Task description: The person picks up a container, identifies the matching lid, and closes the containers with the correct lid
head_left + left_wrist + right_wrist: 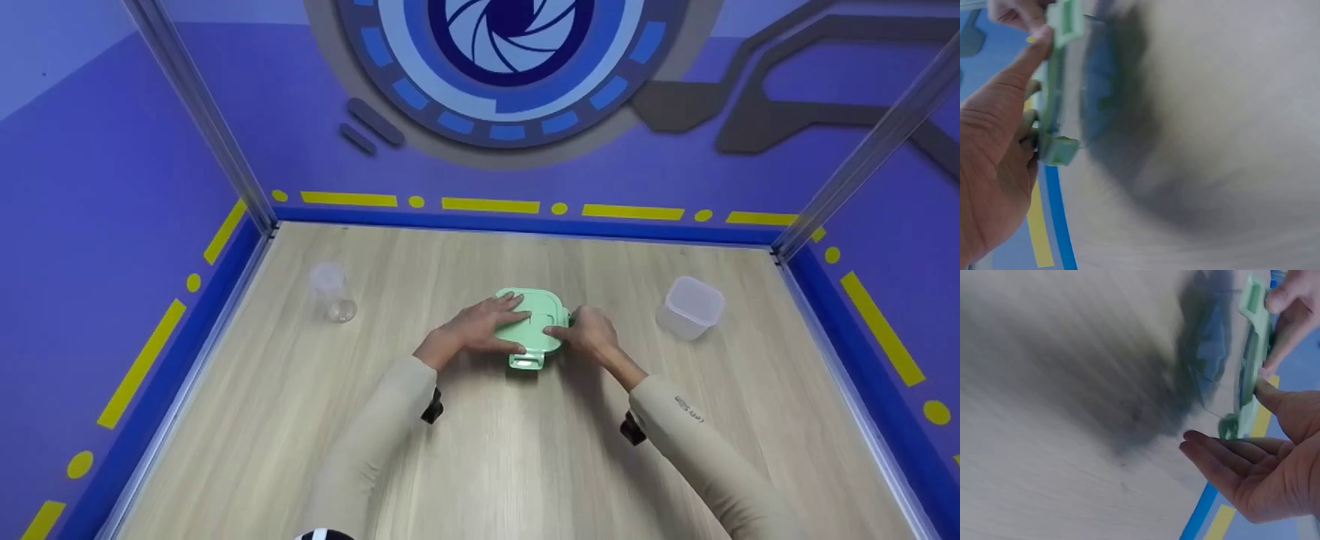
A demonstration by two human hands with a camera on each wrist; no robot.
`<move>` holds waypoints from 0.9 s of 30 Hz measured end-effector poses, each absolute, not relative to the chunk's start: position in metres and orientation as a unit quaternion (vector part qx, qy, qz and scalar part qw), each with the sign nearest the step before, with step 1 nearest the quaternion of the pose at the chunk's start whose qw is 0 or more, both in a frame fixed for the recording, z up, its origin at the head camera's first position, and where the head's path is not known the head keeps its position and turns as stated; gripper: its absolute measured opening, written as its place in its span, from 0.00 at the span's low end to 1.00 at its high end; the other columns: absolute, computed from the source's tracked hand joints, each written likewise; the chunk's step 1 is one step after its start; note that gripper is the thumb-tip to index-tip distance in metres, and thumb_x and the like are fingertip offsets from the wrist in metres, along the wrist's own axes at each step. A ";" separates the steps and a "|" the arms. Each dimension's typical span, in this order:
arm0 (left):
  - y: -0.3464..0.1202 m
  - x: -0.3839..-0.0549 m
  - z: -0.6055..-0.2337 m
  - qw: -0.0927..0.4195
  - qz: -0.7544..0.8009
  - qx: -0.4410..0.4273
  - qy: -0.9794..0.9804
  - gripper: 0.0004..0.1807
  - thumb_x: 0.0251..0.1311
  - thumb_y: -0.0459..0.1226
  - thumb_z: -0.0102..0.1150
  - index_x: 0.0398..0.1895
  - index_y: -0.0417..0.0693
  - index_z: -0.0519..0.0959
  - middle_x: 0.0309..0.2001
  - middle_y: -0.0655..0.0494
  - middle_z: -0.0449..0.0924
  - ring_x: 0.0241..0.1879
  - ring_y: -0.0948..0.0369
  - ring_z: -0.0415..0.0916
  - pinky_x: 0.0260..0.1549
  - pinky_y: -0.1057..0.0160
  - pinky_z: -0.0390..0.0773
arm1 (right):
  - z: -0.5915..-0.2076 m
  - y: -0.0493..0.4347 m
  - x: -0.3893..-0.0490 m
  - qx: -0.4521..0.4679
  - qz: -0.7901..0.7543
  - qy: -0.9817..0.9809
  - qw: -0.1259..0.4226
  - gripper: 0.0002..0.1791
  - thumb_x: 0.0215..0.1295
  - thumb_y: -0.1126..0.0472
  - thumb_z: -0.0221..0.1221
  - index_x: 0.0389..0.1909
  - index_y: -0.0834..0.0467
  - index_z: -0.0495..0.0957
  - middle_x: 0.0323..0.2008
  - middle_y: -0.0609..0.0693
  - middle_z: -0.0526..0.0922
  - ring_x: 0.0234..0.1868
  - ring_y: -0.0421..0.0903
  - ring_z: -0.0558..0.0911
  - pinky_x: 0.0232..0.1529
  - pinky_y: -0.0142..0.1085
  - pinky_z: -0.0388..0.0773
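A clear-walled food container (1212, 354) with a light green lid (536, 300) stands mid-table. Its near latch (526, 361) sticks outward. My left hand (487, 324) rests on the lid's left part with fingers spread across the top and the thumb near the front edge. At the right edge is my right hand (592, 331), its thumb on the lid and its other fingers beside the right side latch (1230, 426). These fingers look extended and loosely bent in the right wrist view; whether they touch the latch, I cannot tell.
On the left of the wooden table (465, 480) lies a small clear bottle or jar (337, 296). A translucent square-topped tub (691, 309) stands at the right. Blue panels (480, 169) with yellow marks wall in the back and sides.
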State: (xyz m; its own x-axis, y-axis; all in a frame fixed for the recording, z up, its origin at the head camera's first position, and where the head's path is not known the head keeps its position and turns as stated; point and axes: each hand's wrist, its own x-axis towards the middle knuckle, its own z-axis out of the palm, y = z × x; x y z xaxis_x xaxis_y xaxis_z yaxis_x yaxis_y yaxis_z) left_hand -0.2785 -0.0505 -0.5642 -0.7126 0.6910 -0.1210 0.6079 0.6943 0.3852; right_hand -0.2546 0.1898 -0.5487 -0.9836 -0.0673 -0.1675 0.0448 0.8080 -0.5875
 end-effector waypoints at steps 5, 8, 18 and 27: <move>-0.052 -0.273 -0.582 0.082 0.096 0.393 0.911 0.41 0.73 0.64 0.43 0.83 0.61 0.50 0.84 0.50 0.40 0.84 0.48 0.35 0.80 0.45 0.49 | -0.544 0.194 -0.262 0.013 -0.365 0.917 0.161 0.22 0.61 0.53 0.73 0.17 0.57 0.73 0.15 0.47 0.77 0.21 0.42 0.81 0.29 0.38 0.86; -0.053 -0.273 -0.588 0.058 0.083 0.396 0.913 0.41 0.74 0.64 0.41 0.83 0.61 0.48 0.84 0.49 0.39 0.84 0.48 0.35 0.80 0.44 0.49 | -0.544 0.196 -0.267 0.015 -0.383 0.907 0.176 0.19 0.60 0.53 0.73 0.20 0.60 0.78 0.18 0.51 0.81 0.23 0.43 0.83 0.34 0.42 0.88; -0.055 -0.271 -0.595 0.044 0.101 0.390 0.914 0.44 0.71 0.66 0.44 0.83 0.61 0.48 0.84 0.50 0.39 0.84 0.48 0.34 0.81 0.43 0.43 | -0.543 0.194 -0.269 0.032 -0.412 0.889 0.196 0.15 0.60 0.57 0.74 0.24 0.63 0.83 0.25 0.59 0.88 0.28 0.47 0.88 0.43 0.49 0.88; -0.051 -0.268 -0.598 0.018 0.107 0.392 0.914 0.44 0.71 0.64 0.46 0.83 0.58 0.50 0.84 0.48 0.41 0.84 0.49 0.34 0.81 0.46 0.43 | -0.541 0.195 -0.269 0.047 -0.463 0.860 0.211 0.16 0.62 0.61 0.72 0.20 0.61 0.77 0.14 0.43 0.73 0.21 0.40 0.75 0.29 0.35 0.80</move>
